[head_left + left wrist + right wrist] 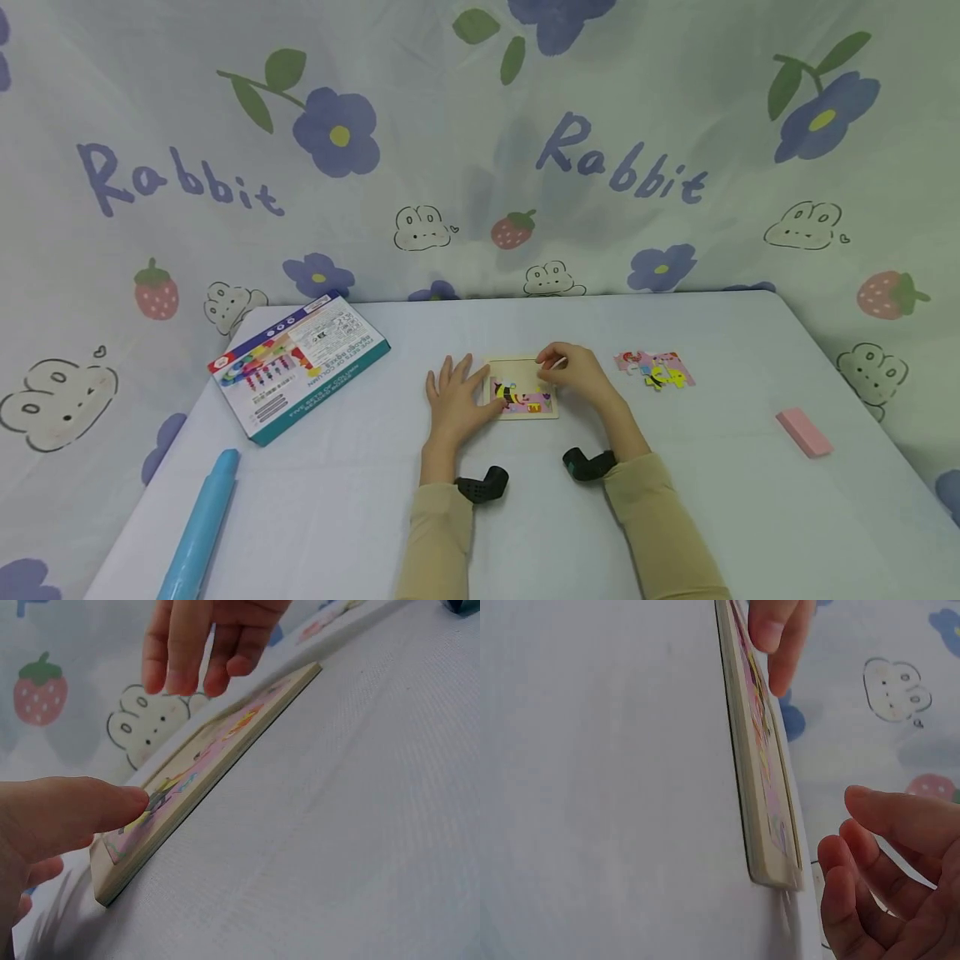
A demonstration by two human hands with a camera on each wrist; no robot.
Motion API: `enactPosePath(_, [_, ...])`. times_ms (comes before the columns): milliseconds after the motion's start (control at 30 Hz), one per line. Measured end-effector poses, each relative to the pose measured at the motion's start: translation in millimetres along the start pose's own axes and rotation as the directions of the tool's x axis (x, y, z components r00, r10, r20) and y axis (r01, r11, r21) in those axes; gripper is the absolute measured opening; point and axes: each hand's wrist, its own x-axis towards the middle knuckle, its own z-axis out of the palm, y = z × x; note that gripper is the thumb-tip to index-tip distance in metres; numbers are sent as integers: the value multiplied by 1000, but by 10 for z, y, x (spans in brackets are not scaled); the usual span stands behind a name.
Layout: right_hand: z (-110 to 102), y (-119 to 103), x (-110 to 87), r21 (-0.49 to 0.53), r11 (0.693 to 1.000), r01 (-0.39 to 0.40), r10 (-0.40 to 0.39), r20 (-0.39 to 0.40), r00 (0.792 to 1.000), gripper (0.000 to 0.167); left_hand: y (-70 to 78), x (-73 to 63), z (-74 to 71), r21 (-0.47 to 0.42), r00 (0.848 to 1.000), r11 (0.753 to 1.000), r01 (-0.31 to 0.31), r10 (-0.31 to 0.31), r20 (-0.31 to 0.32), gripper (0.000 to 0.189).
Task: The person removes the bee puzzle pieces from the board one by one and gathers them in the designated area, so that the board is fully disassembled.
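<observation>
A small wooden puzzle board (517,369) lies on the white table, its lower half filled with pink and yellow picture pieces (534,402). The upper part shows bare wood. My left hand (455,407) is spread at the board's left side, with the straight thumb (112,806) over the filled pieces near the left edge. Over the upper right corner hovers my right hand (579,373), its fingers loosely bent. In the right wrist view, nothing shows between the right thumb (889,814) and fingers. More puzzle pieces (660,369) lie grouped right of that hand.
A colourful flat box (300,367) lies at the back left, with a blue tube-like object (198,533) in front of it. Toward the right edge sits a pink block (804,432). A printed rabbit curtain (465,167) hangs behind the table.
</observation>
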Motion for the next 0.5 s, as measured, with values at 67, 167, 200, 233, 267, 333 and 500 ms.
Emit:
enactPosePath(67, [49,-3,13,-11,1000,15,-15,16,1000,16,3,1,-2,7,1000,1000,-2,2,-1,65])
enactPosePath(167, [103,-20,20,-21,1000,21,-21,30,999,16,5,-1,-2,19,1000,1000,-2,2,5,67])
enactPosePath(200, [116,-27,20,-23,1000,22,-21,34,999,16,5,-1,-2,22,1000,1000,-3,3,6,67])
enactPosePath(233, [127,-31,21,-23,999,22,-21,36,999,16,5,-2,-2,25,1000,1000,-4,4,7,67])
enactPosePath(267, [137,-38,19,-26,999,23,-22,41,999,16,6,-3,-4,26,1000,1000,-4,4,9,67])
enactPosePath(333, [158,-45,20,-31,999,31,-30,52,998,17,7,-3,-8,27,1000,1000,-1,0,14,68])
enactPosePath(500, [219,-70,23,-47,996,77,-72,97,993,25,14,-5,-20,19,1000,1000,2,-2,13,67])
